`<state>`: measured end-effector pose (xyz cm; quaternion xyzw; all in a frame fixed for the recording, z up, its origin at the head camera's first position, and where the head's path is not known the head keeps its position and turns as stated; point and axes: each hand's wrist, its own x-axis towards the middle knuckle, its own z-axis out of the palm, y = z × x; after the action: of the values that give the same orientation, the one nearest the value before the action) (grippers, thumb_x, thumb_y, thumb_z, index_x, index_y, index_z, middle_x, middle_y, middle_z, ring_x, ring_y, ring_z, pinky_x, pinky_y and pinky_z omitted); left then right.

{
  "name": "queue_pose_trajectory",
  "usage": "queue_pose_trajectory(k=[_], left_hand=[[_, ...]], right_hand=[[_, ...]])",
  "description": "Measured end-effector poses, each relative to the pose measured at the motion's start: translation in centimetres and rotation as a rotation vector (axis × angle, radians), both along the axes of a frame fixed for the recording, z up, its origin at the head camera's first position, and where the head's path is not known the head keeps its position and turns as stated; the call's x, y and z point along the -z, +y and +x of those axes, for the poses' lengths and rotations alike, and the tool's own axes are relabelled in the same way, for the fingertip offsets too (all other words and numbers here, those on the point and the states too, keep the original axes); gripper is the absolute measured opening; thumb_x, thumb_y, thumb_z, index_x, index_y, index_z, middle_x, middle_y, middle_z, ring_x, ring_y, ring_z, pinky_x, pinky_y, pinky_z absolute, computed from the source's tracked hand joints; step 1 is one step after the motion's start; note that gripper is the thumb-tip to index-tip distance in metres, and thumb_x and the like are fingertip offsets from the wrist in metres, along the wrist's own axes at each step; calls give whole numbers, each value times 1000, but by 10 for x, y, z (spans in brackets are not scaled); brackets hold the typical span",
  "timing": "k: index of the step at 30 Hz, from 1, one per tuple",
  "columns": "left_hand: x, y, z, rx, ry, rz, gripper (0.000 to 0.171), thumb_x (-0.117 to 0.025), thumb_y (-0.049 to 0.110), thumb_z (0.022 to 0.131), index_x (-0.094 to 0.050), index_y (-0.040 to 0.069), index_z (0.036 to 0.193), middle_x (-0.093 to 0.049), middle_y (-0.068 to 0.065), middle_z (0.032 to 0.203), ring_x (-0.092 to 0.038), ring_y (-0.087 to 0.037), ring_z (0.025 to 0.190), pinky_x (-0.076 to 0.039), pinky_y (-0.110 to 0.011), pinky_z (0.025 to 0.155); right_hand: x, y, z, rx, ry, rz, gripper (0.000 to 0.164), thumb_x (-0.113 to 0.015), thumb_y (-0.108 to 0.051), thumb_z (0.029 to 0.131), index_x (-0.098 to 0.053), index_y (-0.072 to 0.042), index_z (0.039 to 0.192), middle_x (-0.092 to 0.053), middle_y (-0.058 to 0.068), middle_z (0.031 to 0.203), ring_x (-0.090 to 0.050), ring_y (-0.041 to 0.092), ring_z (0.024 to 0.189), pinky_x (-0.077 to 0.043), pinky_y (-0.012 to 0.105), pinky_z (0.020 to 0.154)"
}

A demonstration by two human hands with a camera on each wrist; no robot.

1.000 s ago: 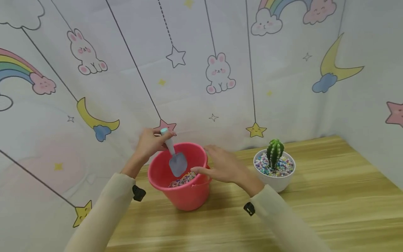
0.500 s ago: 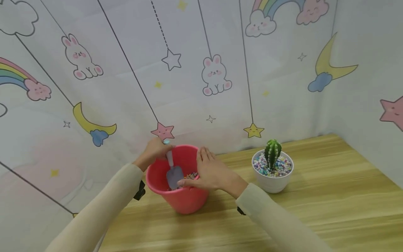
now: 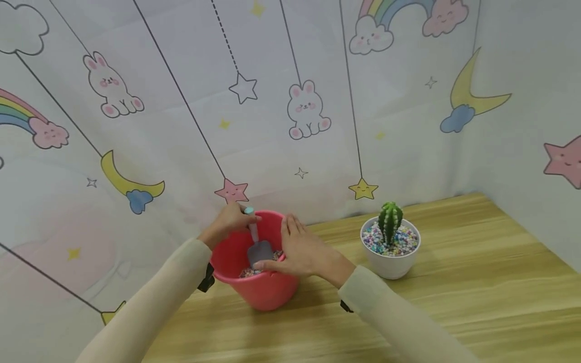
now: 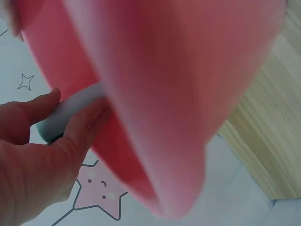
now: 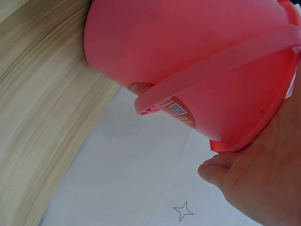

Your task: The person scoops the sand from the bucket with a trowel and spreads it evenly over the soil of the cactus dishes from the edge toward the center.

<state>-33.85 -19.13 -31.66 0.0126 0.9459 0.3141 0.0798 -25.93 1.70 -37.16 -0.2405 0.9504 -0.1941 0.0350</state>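
Note:
A pink bucket (image 3: pixel 268 293) stands on the wooden table with small multicoloured beads (image 3: pixel 251 272) inside. My left hand (image 3: pixel 229 220) grips the pale handle of a small grey shovel (image 3: pixel 260 253), whose blade points down into the beads. The left wrist view shows thumb and fingers around the handle (image 4: pixel 75 107), while the bucket wall hides the blade. My right hand (image 3: pixel 305 250) rests on the bucket's right rim, its fingers straight and its thumb reaching over the near rim. In the right wrist view, the palm (image 5: pixel 270 179) lies against the rim beside the hanging bucket handle (image 5: pixel 207 68).
Right of the bucket, a white pot (image 3: pixel 390 267) holds a green cactus (image 3: pixel 389 223) set in pastel beads. A white cloth backdrop (image 3: pixel 272 166) with printed stars and rabbits hangs behind the table (image 3: pixel 436 297). The table's far right corner meets the backdrop.
The shovel has gone down into the bucket and shifted slightly right. My right hand has moved left, from beside the bucket onto its rim. The cactus pot stays put.

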Motion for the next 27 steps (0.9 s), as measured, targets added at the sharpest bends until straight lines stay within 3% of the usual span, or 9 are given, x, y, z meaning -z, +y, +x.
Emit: queue_pose_trajectory(k=[8, 14, 19, 27], left_hand=[[-6, 6, -2, 47, -3, -3, 25, -74, 25, 99, -73, 0, 101, -66, -12, 85, -67, -25, 83, -65, -33, 81], [-7, 11, -4, 42, -16, -21, 26, -74, 25, 99, -75, -1, 101, -66, -10, 79, -64, -24, 78, -63, -32, 77], [-3, 12, -3, 30, -53, -27, 27, -72, 26, 100, -76, 0, 101, -70, -12, 83, -68, -28, 84, -64, -43, 89], [1, 16, 1, 26, -66, -51, 27, -69, 27, 103, -72, 0, 102, -71, -14, 88, -68, -26, 81, -64, -41, 87]], right_hand=[[-3, 3, 1, 11, -9, -28, 129, -50, -91, 84, -8, -2, 168, -8, 17, 178, -11, 37, 166, -32, 50, 132], [-3, 5, 1, 6, -12, -43, 129, -51, -90, 85, -6, -2, 168, -7, 17, 178, -11, 37, 166, -34, 50, 131], [-1, 4, 0, 0, 1, -38, 128, -52, -89, 86, -7, -2, 168, -9, 17, 178, -15, 37, 165, -40, 50, 128], [2, 0, 2, 2, -10, -34, 128, -52, -89, 85, -6, -3, 168, -8, 16, 178, -13, 37, 166, -41, 50, 127]])
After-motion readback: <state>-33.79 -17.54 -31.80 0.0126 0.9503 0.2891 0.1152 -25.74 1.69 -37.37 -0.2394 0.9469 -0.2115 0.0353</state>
